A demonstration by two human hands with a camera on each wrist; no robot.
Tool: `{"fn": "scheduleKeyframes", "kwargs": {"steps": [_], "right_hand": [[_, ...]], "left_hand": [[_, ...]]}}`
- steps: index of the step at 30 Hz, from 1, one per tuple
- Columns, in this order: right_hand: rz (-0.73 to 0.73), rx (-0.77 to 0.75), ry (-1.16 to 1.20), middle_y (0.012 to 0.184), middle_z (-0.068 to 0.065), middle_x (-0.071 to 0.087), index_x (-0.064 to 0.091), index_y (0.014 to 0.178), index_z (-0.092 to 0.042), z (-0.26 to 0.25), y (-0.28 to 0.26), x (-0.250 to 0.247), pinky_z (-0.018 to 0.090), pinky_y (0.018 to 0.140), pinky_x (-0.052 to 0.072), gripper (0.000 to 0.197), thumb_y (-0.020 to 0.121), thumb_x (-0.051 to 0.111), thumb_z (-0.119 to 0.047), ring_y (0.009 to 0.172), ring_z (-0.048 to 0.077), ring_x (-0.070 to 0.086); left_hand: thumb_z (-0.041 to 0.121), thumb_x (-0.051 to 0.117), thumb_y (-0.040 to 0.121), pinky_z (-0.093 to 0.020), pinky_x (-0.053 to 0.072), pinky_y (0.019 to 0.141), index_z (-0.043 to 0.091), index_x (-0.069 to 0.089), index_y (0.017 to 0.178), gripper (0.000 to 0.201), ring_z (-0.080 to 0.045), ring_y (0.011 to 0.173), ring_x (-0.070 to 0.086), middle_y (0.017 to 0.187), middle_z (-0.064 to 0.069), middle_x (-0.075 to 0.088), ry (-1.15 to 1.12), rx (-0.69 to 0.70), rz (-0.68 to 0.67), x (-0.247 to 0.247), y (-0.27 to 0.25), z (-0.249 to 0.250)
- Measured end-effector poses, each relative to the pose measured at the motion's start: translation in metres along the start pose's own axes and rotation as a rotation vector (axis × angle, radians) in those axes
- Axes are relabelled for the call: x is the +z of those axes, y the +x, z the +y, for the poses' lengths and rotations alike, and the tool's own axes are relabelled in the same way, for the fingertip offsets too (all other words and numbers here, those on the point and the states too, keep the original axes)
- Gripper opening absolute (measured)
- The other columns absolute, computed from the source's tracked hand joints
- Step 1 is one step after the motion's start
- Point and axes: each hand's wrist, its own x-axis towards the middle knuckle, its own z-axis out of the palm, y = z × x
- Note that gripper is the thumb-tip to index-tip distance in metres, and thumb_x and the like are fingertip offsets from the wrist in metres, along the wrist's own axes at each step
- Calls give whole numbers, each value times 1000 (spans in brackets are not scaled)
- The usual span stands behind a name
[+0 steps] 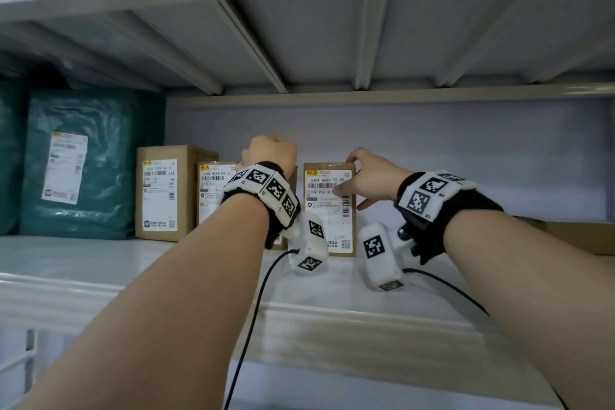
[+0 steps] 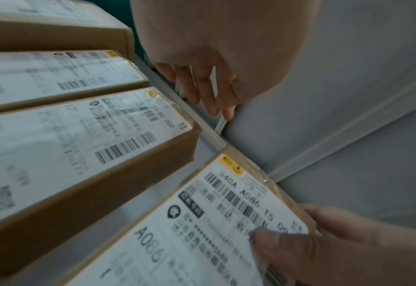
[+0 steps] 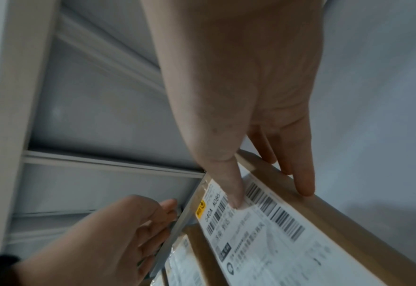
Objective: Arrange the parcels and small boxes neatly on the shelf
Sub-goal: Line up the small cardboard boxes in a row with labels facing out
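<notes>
Several brown cardboard boxes with white labels stand upright in a row on the shelf (image 1: 100, 260). The rightmost one, the box labelled A086 (image 1: 327, 220) (image 2: 189, 241) (image 3: 299, 241), stands a gap apart from the third box (image 2: 79, 154). My right hand (image 1: 346, 175) (image 3: 270, 191) (image 2: 299, 232) pinches its upper right corner, thumb on the label and fingers on its right side. My left hand (image 1: 269, 150) (image 2: 209, 96) (image 3: 128, 232) hovers above and behind the third box, fingers loosely hanging and holding nothing. My left wrist hides most of the third box in the head view.
Green plastic parcels (image 1: 83, 163) stand at the shelf's far left, beside the first box (image 1: 163, 193) and the second box (image 1: 213, 190). A flat cardboard box (image 1: 579, 236) lies at the right. The upper shelf's ribbed underside (image 1: 253, 43) is close overhead. The wall runs behind.
</notes>
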Motion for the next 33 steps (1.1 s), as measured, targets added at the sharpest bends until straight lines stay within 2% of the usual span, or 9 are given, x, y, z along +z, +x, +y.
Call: {"fn": "scheduleKeyframes", "kwargs": {"steps": [3,6,8,11,17,21,24,28,33], "right_hand": [[15,1,-5,101,3,59,40,114,-16,-6,2,7,36,67,61,45,83,72,-12,91,25,65],[21,4,-16,107,6,61,40,111,-16,-12,3,13,37,69,61,45,81,73,-14,95,26,67],[18,5,-29,109,8,63,41,111,-16,-15,5,16,39,71,61,45,81,74,-15,94,27,68],[24,8,-35,110,9,64,40,110,-16,-18,8,21,41,73,61,45,81,74,-16,93,27,69],[34,18,-70,110,7,64,39,112,-17,-21,12,27,41,77,60,48,80,74,-19,96,25,67],[39,29,-118,120,6,60,29,138,-15,-20,13,28,40,87,56,75,79,75,-26,105,24,61],[39,32,-127,131,7,55,13,150,-19,-20,12,28,39,91,52,95,78,75,-33,114,26,58],[58,43,-131,141,10,49,10,151,-19,-19,6,24,33,96,44,93,83,69,-39,122,27,54],[114,70,-192,145,13,44,15,151,-13,-14,-8,10,34,97,43,84,88,59,-46,125,29,51]], "left_hand": [[25,49,82,-47,43,102,20,59,68,18,-30,100,63,90,-6,70,-7,12,-40,-4,-3,-1],[16,44,86,-44,36,111,15,70,95,28,-28,111,59,109,-9,68,-21,26,-101,-9,-3,-2],[13,41,88,-37,41,103,17,68,91,27,-24,102,54,102,-8,63,-35,31,-133,-15,-3,-3],[11,40,91,-33,41,89,11,67,102,29,-21,95,51,100,-4,59,-79,47,-158,-22,-2,-6],[7,38,92,-47,45,103,4,64,94,27,-34,113,59,118,-19,65,-66,63,-194,-26,2,-11],[12,43,88,-41,48,91,14,58,76,19,-24,89,55,94,-9,60,-71,67,-155,-24,11,-16],[14,45,87,-36,45,90,13,67,91,22,-24,92,54,97,-7,62,-95,81,-148,-24,10,-16],[20,47,87,-39,44,103,14,68,115,35,-29,114,58,122,-7,66,-85,98,-106,-23,7,-12],[19,49,83,-37,46,99,12,72,95,27,-31,108,61,111,-11,70,-133,133,-115,-10,-3,11]]}}
